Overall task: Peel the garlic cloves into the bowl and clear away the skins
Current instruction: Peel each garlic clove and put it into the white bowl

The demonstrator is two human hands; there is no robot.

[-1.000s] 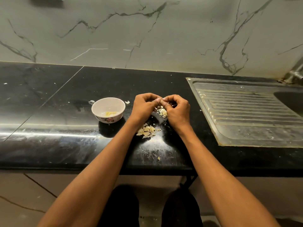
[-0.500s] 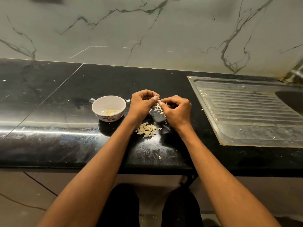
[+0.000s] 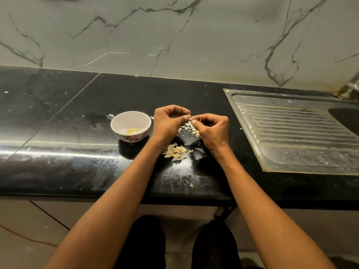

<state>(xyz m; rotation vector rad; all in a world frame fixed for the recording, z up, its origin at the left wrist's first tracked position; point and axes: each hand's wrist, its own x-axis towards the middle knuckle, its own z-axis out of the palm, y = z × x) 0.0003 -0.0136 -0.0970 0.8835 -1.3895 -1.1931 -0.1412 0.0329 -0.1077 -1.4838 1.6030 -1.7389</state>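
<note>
A small garlic clove (image 3: 191, 119) is pinched between the fingertips of my left hand (image 3: 168, 121) and my right hand (image 3: 212, 129), just above the black counter. Both hands have curled fingers meeting at the clove. To the left stands a white floral bowl (image 3: 116, 125) with a few peeled yellow cloves (image 3: 133, 130) inside. A pile of garlic skins (image 3: 176, 152) lies on the counter below my left wrist, and more loose skins (image 3: 194, 131) lie under my hands.
A steel sink drainboard (image 3: 291, 133) sits at the right with the basin (image 3: 347, 117) at the far right edge. A marble wall (image 3: 174, 35) backs the counter. A stray skin bit (image 3: 191, 185) lies near the counter's front edge (image 3: 77, 193).
My hands stay together on the clove, with the fingertips working slightly at it. The view has shifted a little; the bowl and skins have not moved.
</note>
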